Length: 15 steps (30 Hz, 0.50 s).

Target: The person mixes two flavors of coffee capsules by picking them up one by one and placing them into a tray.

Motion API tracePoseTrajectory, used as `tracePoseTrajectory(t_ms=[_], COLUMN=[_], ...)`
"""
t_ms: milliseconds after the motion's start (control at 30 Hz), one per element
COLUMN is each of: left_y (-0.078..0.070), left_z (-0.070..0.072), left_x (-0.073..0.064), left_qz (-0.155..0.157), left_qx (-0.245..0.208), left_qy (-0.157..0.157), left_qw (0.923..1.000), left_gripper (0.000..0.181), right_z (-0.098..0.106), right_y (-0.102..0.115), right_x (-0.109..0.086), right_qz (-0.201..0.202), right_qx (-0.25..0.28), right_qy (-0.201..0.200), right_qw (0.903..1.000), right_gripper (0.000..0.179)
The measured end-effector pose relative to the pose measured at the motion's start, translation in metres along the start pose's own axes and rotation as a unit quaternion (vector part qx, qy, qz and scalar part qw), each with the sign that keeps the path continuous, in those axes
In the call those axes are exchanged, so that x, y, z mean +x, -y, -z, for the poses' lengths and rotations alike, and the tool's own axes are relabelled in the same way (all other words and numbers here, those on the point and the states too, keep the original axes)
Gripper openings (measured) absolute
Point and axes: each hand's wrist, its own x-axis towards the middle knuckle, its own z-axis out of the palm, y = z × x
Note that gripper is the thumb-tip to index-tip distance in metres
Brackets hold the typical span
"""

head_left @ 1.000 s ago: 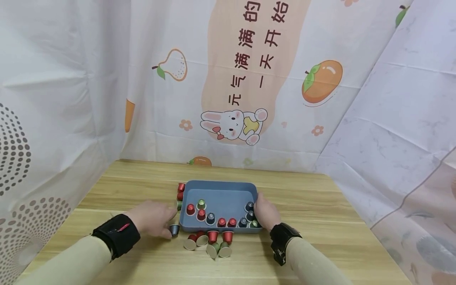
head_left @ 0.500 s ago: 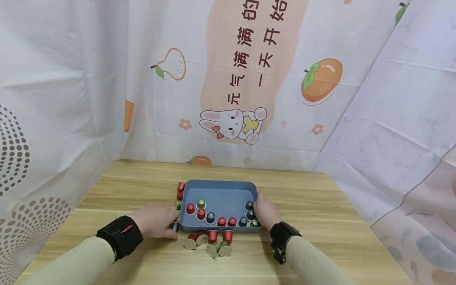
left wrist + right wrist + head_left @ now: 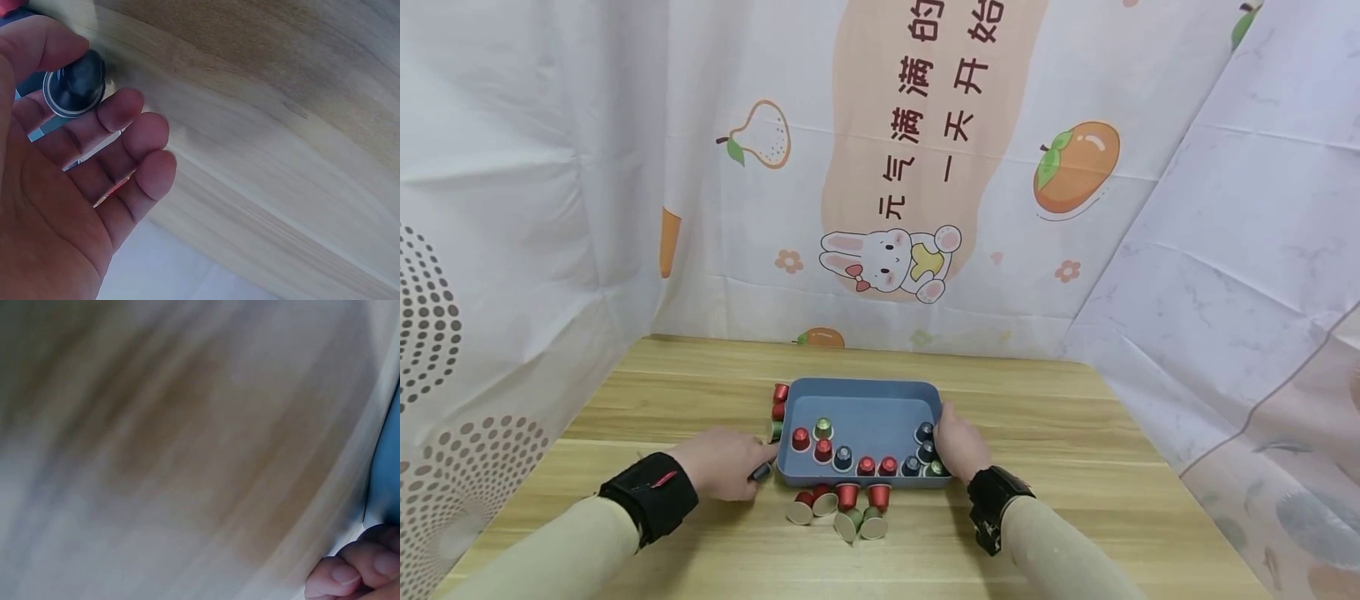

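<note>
The left hand (image 3: pixel 726 464) was low over the counter (image 3: pixel 1060 467), its thumb pinching a dark pod (image 3: pixel 78 87) against a finger mostly hidden behind it; the other fingers were loosely bent. The pod looked glossy and nearly black, round and tilted, with a pale ring at its rim. It was just beside the near left corner of the tray (image 3: pixel 865 408); whether it touched the counter could not be told, and in the head view the hand covered much of it.

Next, two red pods (image 3: pixel 781 392) and a green pod (image 3: pixel 776 430), partly hidden, lay along the tray's left side. The tray was blue-grey and shallow, with rounded corners; inside, toward the near side and right end, were some in red (image 3: pixel 801 439), green (image 3: pixel 823 428) and dark blue (image 3: pixel 843 458). In front sat four more reds (image 3: pixel 847 497) and two greens (image 3: pixel 848 525), several tipped, showing pale lids.

The right hand (image 3: pixel 962 446) was curled on the tray's right end, thumb out of sight; the right wrist view was blurred and cut its fingers off.
</note>
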Motion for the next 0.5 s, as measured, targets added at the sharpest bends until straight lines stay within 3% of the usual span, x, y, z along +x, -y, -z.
tracePoseTrajectory(t_ms=[267, 500], left_y=[-0.0018, 0.0028], left_z=[0.0019, 0.0053], left_x=[-0.001, -0.0028], left_qz=[0.001, 0.0], left_qx=[0.008, -0.028], left_qy=[0.004, -0.004], left_qw=[1.0, 0.9996], left_gripper=[0.045, 0.029], right_z=[0.0004, 0.0015], right_y=[-0.0001, 0.0003], right_x=[0.0, -0.0002], right_qz=[-0.002, 0.003], right_qx=[-0.001, -0.003], right_qy=[0.005, 0.007], right_qw=[1.0, 1.0], right_gripper=[0.011, 0.013])
